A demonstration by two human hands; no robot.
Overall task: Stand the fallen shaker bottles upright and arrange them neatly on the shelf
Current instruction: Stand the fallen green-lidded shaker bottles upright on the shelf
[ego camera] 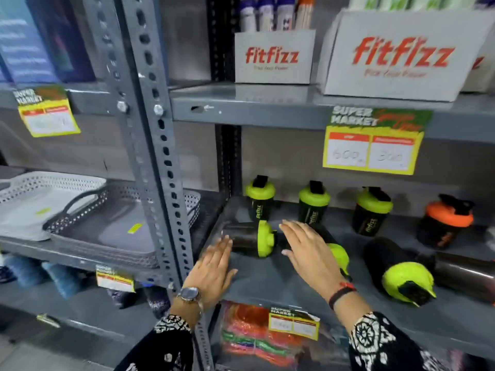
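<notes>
Reaching over the front edge of the grey shelf [267,279] with both hands. Left hand [214,269] spread flat, fingers straight, holding nothing, fingertips just beside the base of a fallen green-lidded shaker [249,238] lying on its side near the shelf's left edge. Right hand [308,247] also spread open and empty, hovering over a second fallen shaker [338,255], mostly hiding it. Lying toward the front right: a third fallen shaker [396,271], lid facing the front edge, and a dark bottle [466,271] beside it. Standing upright along the back edge: three green-lidded shakers [313,203] and one orange-lidded shaker [446,222].
</notes>
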